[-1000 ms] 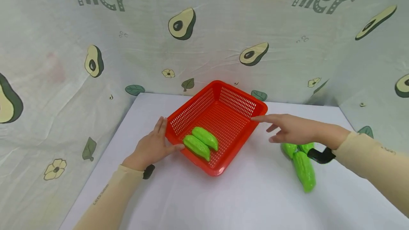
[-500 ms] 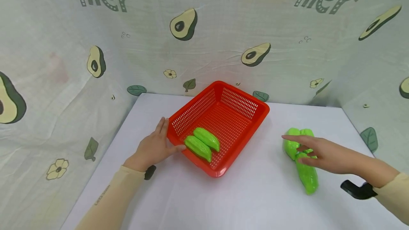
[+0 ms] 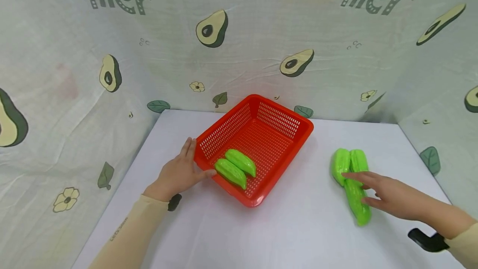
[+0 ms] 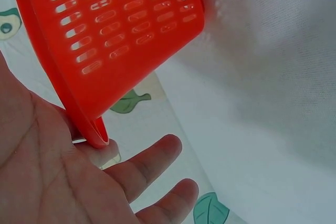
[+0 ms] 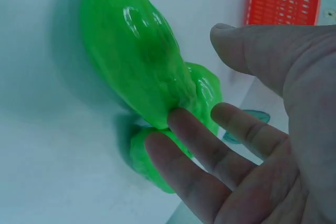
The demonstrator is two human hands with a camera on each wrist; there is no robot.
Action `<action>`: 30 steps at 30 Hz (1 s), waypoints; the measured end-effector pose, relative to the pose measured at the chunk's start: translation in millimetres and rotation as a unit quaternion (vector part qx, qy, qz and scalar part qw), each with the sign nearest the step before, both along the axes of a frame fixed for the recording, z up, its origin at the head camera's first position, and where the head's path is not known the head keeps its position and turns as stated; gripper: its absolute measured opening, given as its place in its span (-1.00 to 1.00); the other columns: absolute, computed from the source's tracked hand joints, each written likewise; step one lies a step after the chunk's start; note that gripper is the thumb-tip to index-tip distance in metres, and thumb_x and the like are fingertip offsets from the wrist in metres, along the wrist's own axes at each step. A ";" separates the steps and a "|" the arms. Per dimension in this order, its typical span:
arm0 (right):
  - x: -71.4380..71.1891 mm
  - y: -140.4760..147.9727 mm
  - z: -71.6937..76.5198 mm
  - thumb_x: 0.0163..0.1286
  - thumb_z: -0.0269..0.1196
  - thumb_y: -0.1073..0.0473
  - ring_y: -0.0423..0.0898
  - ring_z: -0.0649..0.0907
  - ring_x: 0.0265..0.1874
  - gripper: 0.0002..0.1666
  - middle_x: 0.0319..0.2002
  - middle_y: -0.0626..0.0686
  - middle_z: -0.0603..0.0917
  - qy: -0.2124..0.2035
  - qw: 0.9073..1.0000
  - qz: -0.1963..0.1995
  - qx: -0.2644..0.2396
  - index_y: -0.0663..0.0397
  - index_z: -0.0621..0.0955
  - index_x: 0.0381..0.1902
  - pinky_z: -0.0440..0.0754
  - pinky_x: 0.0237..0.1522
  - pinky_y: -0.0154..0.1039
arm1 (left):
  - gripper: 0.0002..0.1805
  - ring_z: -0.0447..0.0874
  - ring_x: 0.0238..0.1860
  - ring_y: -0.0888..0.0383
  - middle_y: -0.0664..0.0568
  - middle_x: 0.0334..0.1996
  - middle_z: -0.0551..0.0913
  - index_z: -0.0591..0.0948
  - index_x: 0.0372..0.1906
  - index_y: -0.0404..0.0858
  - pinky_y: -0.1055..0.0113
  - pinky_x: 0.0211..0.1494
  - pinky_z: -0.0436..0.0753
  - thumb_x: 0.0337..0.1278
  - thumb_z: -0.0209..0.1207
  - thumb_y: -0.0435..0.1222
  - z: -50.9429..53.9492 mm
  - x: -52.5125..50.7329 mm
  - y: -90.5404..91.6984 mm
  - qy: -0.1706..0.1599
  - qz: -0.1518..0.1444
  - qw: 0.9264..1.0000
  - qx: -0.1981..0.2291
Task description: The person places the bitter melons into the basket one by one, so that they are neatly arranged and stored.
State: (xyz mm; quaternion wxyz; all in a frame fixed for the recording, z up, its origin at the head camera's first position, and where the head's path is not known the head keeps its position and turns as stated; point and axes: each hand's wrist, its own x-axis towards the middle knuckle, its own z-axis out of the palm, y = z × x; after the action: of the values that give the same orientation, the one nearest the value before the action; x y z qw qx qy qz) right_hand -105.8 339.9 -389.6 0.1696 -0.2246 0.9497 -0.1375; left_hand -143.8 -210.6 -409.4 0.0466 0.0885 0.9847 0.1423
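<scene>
White table (image 3: 298,231) bears a red basket (image 3: 265,140) holding two vegetables (image 3: 230,172), both hands' (image 3: 174,177) (image 3: 392,196) fingers (image 5: 207,148) apart.

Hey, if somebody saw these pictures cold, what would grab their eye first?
Probably the bright red basket mid-table, with two green vegetables in its near end and the left hand at its rim. Next, three more green vegetables clustered to the right, by the right hand. Behind everything hangs avocado-print cloth.
</scene>
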 end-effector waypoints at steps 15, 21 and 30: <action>3.4 -2.1 -13.6 0.04 0.57 -0.01 0.23 0.59 0.09 -0.08 0.21 0.21 0.53 0.073 0.997 -0.016 0.011 -0.13 0.48 0.38 0.63 -0.09 0.13 | 0.39 0.64 -0.42 -0.02 -0.32 0.55 -0.09 -0.07 0.57 -0.42 0.28 -0.46 0.56 -0.07 0.08 0.53 8.7 4.2 2.3 -0.006 0.005 1.000 -0.005; 4.6 0.0 -19.6 0.01 0.58 -0.03 0.29 0.59 0.07 -0.07 0.21 0.28 0.51 0.069 0.997 -0.029 0.023 -0.11 0.49 0.36 0.64 -0.17 0.16 | 0.40 0.68 -0.32 -0.11 -0.31 0.56 -0.09 -0.07 0.57 -0.42 0.24 -0.43 0.60 -0.08 0.07 0.54 7.2 3.9 2.2 -0.004 0.005 1.000 -0.003; 4.0 0.7 -30.2 0.08 0.55 0.01 0.36 0.55 0.12 -0.10 0.23 0.32 0.52 -0.001 0.999 -0.039 0.019 -0.12 0.47 0.39 0.58 -0.06 0.25 | 0.42 0.68 -0.32 -0.07 -0.31 0.56 -0.10 -0.08 0.57 -0.42 0.30 -0.47 0.56 -0.10 0.04 0.57 5.1 2.8 1.1 -0.005 0.005 1.000 -0.004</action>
State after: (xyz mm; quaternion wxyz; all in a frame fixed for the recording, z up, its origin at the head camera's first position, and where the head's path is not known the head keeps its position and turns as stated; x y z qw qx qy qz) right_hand -101.8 340.6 -419.7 0.1694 -0.1837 0.9601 -0.1257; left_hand -141.0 -209.5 -404.2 0.0512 0.0828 0.9855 0.1389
